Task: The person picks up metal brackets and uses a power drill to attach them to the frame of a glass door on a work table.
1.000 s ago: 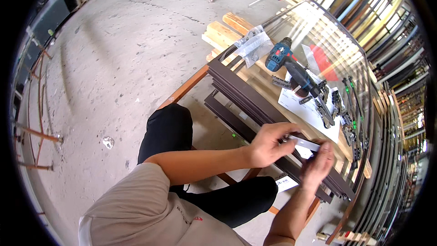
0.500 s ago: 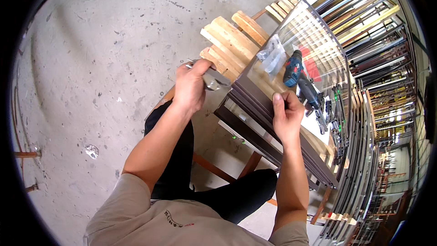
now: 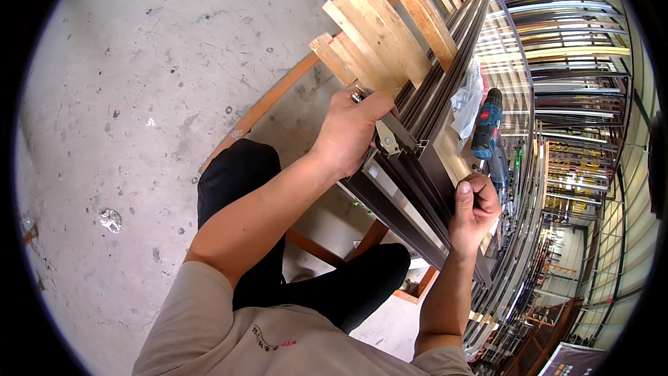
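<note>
My left hand point(image 3: 353, 131) is closed round a metal fitting point(image 3: 390, 138) with a pale rounded end plate and a dark body. The fitting sits at the corner of a dark brown window frame point(image 3: 437, 174), close against its end; whether it touches cannot be made out. My right hand point(image 3: 475, 210) rests at the near side of the frame, thumb and fingers curled together; anything between them is hidden. A blue cordless drill point(image 3: 486, 132) lies on the glass beyond this hand. Beside the drill is a clear plastic bag point(image 3: 465, 108).
Wooden blocks point(image 3: 372, 35) stand out from under the frame at the far left. A second dark bar point(image 3: 396, 212) runs below the frame. Racks of long profiles point(image 3: 567, 63) line the right. Crumpled foil point(image 3: 110, 220) lies on the concrete floor.
My left hand has moved right with the fitting, up to the frame's corner. My right hand is lower and farther right in view. The view has shifted and the frame appears tilted more steeply.
</note>
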The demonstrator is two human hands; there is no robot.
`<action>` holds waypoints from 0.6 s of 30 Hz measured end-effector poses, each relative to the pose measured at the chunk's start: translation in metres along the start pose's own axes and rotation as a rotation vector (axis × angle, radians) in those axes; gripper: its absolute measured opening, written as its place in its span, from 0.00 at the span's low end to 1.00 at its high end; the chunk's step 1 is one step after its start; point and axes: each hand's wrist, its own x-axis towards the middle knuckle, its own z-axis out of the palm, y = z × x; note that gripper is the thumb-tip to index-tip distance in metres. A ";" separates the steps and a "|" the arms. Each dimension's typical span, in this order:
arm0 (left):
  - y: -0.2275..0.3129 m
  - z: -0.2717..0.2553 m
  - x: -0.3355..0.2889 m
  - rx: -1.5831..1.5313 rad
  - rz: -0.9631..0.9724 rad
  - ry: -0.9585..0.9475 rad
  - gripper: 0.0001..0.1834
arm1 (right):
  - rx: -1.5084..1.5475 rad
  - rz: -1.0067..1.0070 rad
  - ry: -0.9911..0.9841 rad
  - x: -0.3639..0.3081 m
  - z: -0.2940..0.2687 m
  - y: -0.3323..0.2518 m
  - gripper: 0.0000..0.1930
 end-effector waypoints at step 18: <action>0.009 0.007 -0.001 0.200 0.086 -0.064 0.08 | -0.158 -0.038 0.007 0.002 0.009 -0.010 0.16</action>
